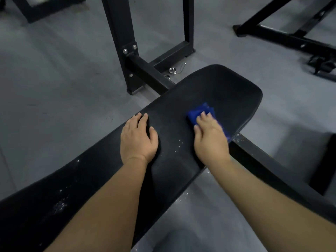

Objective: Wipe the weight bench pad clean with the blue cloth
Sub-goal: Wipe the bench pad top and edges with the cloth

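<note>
The black weight bench pad (223,88) runs from the lower left to the upper right, with its rounded end at the far right. My right hand (211,135) presses a folded blue cloth (199,110) flat onto the pad near its right edge; most of the cloth is hidden under my fingers and palm. My left hand (138,139) rests palm down on the pad's left edge, fingers apart, holding nothing. White specks dot the pad between my hands and further down at the lower left.
A black steel rack upright (120,39) and its floor bars stand behind the pad. Metal spring collars (172,70) lie on the grey floor beside it. The bench's black frame bar (269,160) runs lower right. Another black frame (283,37) sits at the upper right.
</note>
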`<act>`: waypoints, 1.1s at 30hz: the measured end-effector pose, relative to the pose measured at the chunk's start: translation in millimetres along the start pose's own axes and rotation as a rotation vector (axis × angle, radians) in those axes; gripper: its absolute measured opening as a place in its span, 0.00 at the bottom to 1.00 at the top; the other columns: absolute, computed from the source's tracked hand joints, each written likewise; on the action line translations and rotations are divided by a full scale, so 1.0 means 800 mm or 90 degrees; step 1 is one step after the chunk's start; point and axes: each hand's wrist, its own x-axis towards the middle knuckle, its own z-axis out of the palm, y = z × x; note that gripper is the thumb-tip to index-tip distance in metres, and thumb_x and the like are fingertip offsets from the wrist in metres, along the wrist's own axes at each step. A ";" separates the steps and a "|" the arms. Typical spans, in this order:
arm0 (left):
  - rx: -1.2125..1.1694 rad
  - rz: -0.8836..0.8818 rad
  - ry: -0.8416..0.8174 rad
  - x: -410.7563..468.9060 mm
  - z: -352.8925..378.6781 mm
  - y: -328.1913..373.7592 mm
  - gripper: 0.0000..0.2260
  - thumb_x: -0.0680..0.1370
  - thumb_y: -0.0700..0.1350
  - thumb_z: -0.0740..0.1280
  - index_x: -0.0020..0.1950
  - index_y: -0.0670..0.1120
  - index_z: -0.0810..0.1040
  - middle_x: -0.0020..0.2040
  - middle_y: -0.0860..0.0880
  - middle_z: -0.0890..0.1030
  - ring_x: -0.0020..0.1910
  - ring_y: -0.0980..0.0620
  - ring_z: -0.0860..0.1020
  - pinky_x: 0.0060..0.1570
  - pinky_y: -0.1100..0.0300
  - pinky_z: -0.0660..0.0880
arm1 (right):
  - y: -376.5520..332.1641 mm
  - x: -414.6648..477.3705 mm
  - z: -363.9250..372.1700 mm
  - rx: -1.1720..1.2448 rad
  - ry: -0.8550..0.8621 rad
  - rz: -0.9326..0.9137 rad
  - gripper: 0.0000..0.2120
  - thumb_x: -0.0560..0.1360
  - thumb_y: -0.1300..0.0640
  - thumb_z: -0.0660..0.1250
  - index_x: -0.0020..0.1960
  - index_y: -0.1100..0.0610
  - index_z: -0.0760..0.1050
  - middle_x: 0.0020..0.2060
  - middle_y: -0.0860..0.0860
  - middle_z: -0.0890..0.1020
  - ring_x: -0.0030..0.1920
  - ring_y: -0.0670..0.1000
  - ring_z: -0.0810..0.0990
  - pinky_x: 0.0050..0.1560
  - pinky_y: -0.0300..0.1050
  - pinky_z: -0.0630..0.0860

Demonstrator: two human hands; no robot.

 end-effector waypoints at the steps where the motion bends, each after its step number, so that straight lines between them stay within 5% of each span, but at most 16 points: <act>1: 0.001 -0.002 0.002 0.000 -0.001 0.000 0.23 0.79 0.52 0.54 0.74 0.50 0.65 0.74 0.50 0.66 0.74 0.50 0.60 0.74 0.51 0.56 | -0.005 -0.019 0.001 -0.009 -0.058 -0.077 0.17 0.78 0.59 0.62 0.66 0.62 0.73 0.69 0.56 0.72 0.72 0.56 0.67 0.71 0.42 0.55; 4: -0.001 0.010 0.013 -0.001 0.002 -0.001 0.22 0.79 0.53 0.54 0.74 0.50 0.65 0.74 0.50 0.66 0.73 0.50 0.61 0.74 0.51 0.56 | 0.027 -0.027 -0.013 -0.051 -0.106 -0.232 0.18 0.76 0.58 0.65 0.65 0.61 0.75 0.66 0.56 0.75 0.69 0.56 0.71 0.71 0.47 0.61; 8: -0.010 0.024 0.034 -0.001 0.006 -0.006 0.23 0.79 0.54 0.54 0.73 0.49 0.66 0.73 0.50 0.67 0.73 0.50 0.63 0.73 0.50 0.58 | 0.054 0.014 -0.021 -0.039 -0.024 -0.083 0.19 0.80 0.56 0.60 0.70 0.58 0.70 0.71 0.52 0.70 0.73 0.51 0.63 0.72 0.38 0.51; 11: -0.012 0.050 0.069 -0.004 0.002 -0.005 0.25 0.78 0.54 0.55 0.73 0.48 0.65 0.70 0.48 0.69 0.70 0.48 0.65 0.71 0.50 0.61 | 0.026 0.006 0.000 -0.013 0.019 0.017 0.20 0.80 0.55 0.57 0.71 0.57 0.68 0.73 0.52 0.67 0.75 0.51 0.60 0.73 0.40 0.50; 17: 0.096 0.103 0.043 -0.011 -0.001 0.002 0.25 0.80 0.55 0.50 0.76 0.49 0.58 0.76 0.48 0.61 0.76 0.49 0.55 0.74 0.50 0.51 | 0.053 -0.018 -0.014 -0.063 -0.041 -0.186 0.19 0.79 0.56 0.60 0.69 0.58 0.71 0.70 0.54 0.71 0.72 0.55 0.66 0.72 0.43 0.55; 20: 0.157 0.106 0.023 -0.019 -0.009 0.016 0.26 0.81 0.58 0.43 0.78 0.51 0.54 0.79 0.49 0.53 0.77 0.49 0.48 0.75 0.49 0.44 | 0.084 0.012 -0.024 -0.064 0.007 -0.056 0.20 0.80 0.55 0.58 0.71 0.58 0.68 0.72 0.54 0.68 0.74 0.56 0.61 0.74 0.48 0.55; 25: 0.005 0.013 0.039 -0.111 -0.011 0.024 0.28 0.80 0.60 0.45 0.77 0.49 0.56 0.77 0.49 0.59 0.77 0.51 0.52 0.74 0.51 0.48 | 0.048 -0.003 0.004 -0.075 0.072 0.077 0.23 0.81 0.54 0.52 0.75 0.58 0.60 0.76 0.55 0.59 0.76 0.56 0.54 0.76 0.52 0.50; 31: 0.064 -0.021 0.020 -0.130 -0.001 0.012 0.29 0.79 0.60 0.47 0.75 0.46 0.62 0.75 0.46 0.63 0.75 0.48 0.58 0.73 0.49 0.56 | 0.022 -0.074 0.016 -0.042 -0.001 -0.103 0.22 0.81 0.54 0.54 0.74 0.55 0.63 0.75 0.50 0.63 0.76 0.51 0.55 0.75 0.46 0.45; 33: 0.065 -0.022 0.025 -0.130 0.000 0.014 0.29 0.78 0.59 0.47 0.74 0.45 0.64 0.74 0.46 0.65 0.75 0.47 0.60 0.73 0.49 0.57 | 0.041 -0.056 0.008 -0.050 0.022 -0.084 0.21 0.80 0.54 0.55 0.73 0.54 0.65 0.74 0.50 0.64 0.76 0.50 0.56 0.75 0.47 0.45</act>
